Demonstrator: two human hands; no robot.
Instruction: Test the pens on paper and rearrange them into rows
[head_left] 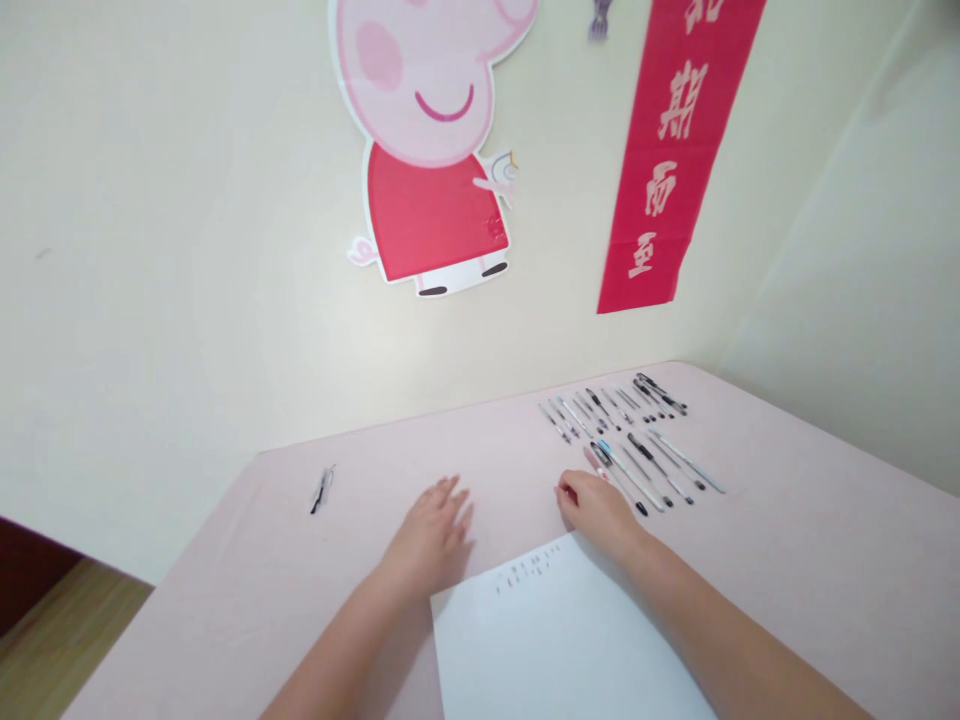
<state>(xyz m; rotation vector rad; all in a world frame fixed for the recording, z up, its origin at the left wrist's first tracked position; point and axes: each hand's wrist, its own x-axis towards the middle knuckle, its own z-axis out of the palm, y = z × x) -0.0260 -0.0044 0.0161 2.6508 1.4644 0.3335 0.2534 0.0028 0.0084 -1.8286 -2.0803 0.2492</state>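
Observation:
My left hand (431, 525) is open above the pink tabletop, with its fingers apart and nothing in them, just left of the paper's upper corner. At the paper's far edge, my right hand (598, 508) is closed with its fingers curled in; whatever they may hold is hidden. A white sheet of paper (547, 640) lies between my forearms, with small handwritten marks along its top. Beside my right hand lies the front row of pens, among them a pink one (593, 462), partly covered by the hand, and a black-gripped one (643, 448).
Behind the front row, a second row of pens (595, 402) lies near the wall. A small clear-and-black item (322, 490) lies far left on the pink table (300, 600). A cartoon pig cutout (435, 215) and a red banner (675, 150) hang on the wall.

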